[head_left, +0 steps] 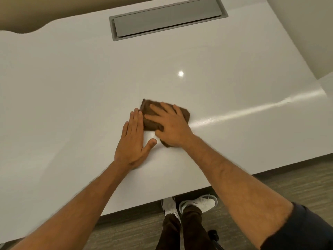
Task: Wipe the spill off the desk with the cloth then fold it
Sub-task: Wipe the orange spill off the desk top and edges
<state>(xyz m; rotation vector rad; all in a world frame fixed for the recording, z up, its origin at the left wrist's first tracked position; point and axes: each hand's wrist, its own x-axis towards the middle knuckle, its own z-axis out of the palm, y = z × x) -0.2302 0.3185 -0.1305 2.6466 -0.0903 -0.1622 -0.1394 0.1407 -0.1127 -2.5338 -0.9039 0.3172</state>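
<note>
Bare forearms reach over the desk [72, 83]: left hand [134, 139] flat, fingers together; right hand [169, 123] spread, pressing the cloth [149, 123], which may bunch or unfold.

The white desk [72, 83] lay bare over nearly all its top, so a hand could have slid freely to the left, to the right and toward the far edge. The only things on it sat together near the middle front: a brown cloth [149, 121] under the flat right hand [169, 126], and the left hand [132, 143] pressed flat just beside it, fingertips touching the cloth's left edge. Both forearms crossed the near edge, narrowing the way in from the front. Far back, a grey hatch [167, 17] sat flush in the top, well apart from the hands.
</note>
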